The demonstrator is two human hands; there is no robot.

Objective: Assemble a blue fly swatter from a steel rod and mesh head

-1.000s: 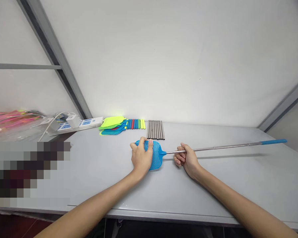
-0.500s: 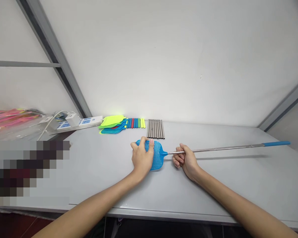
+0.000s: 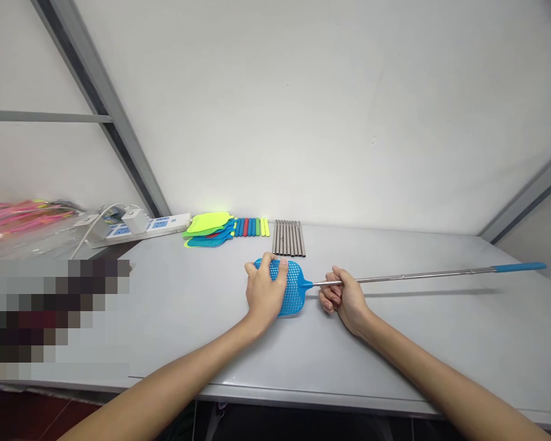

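Note:
A fly swatter (image 3: 295, 294) with a blue perforated head, a thin metal rod and a blue grip is held just above the table, reaching far to the right. My left hand (image 3: 265, 291) is closed around the left part of its head, thumb on top. Near the head, my right hand (image 3: 344, 297) pinches the metal rod between thumb and curled fingers. Behind my hands lie a row of metal tubes (image 3: 289, 239), a row of coloured grips (image 3: 251, 227) and a stack of swatter heads (image 3: 210, 228) in yellow, green and blue.
A white power strip (image 3: 165, 225) with plugged-in adapters and a cable runs along the back left. Pink items in clear plastic (image 3: 22, 223) lie beyond it. A white wall (image 3: 303, 122) closes the back of the grey table (image 3: 188, 318). A blurred patch hides the far left.
The swatter has slid slightly to the right, its blue grip now farther out. My left hand has shifted a little right with the head; my right hand stays nearly in place.

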